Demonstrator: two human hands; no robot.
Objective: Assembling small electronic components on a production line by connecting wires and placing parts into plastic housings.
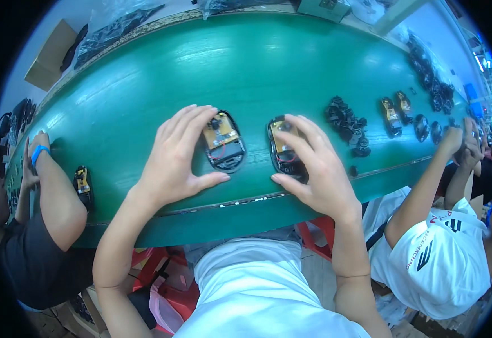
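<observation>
We've got one open shell [223, 143] at the left hand [179, 149] and a second shell [280, 149] partly under the right hand [327, 172], side by side near the table's front edge. We count a similar pair [392, 117] off right, plus a lone unit [83, 187] left. Ours are oval, glossy black plastic with flat tan circuit boards [222, 130]; the left one shows a thin red wire. Left fingers sit close together, thumb apart; right fingers are spread, thumb by the rim. Can't tell if either's gripping. Smooth, shiny green table [246, 67], one lumpy heap of black parts [348, 127].
</observation>
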